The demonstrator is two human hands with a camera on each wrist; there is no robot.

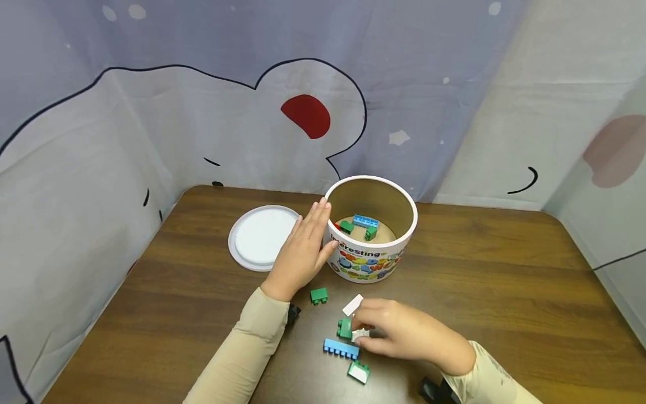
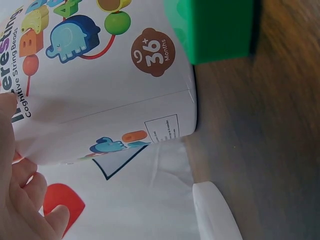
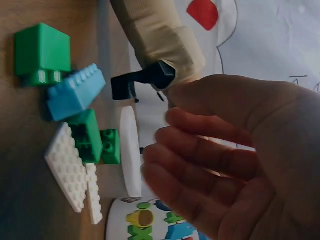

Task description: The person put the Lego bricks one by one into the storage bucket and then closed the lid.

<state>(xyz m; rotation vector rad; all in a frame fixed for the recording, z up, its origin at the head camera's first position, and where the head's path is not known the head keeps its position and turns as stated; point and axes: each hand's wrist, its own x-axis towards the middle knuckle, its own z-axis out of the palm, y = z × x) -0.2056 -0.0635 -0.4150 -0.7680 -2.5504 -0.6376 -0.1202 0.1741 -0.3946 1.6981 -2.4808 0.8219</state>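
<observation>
Wooden table (image 1: 504, 269) before me: tub (image 1: 370, 266) just right of the straight-fingered left hand (image 1: 300, 252); white plates (image 3: 67, 167) and green block (image 1: 344, 329) just left of the right hand (image 1: 404, 331), fingers loosely curved, thumb apart.

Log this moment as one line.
left hand: at bucket's side | right hand: near white pieces, holding nothing | bucket: uncovered, blue brick inside | lid: on table
</observation>
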